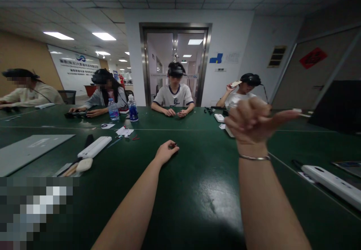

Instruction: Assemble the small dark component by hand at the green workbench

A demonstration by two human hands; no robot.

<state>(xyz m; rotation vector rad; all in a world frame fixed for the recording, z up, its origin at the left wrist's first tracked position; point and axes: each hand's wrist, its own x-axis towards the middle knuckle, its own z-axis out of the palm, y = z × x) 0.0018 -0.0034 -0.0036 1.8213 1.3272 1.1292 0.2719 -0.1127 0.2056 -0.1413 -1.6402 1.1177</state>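
Left hand (166, 151) lies flat on the green counter (197, 190), fingers curled in, and I see a tiny dark object (175, 144) pinched at its fingertips; I cannot make out what it is. My right hand (249, 124) is lifted above the counter, closed into a loose fist with one finger stretched to the right, and a thin whitish stick (301, 112) shows at that fingertip, though I cannot tell whether the hand grips it. A metal bangle (254, 158) sits on the right wrist. To my left, a white oblong device (94, 147) lies on the counter beside a grey mat (31, 150), well apart from both hands. Another white device (334, 184) lies at my far right. Across the counter, four people with headsets sit at work, and two water bottles (113, 109) stand near the second person from the left.
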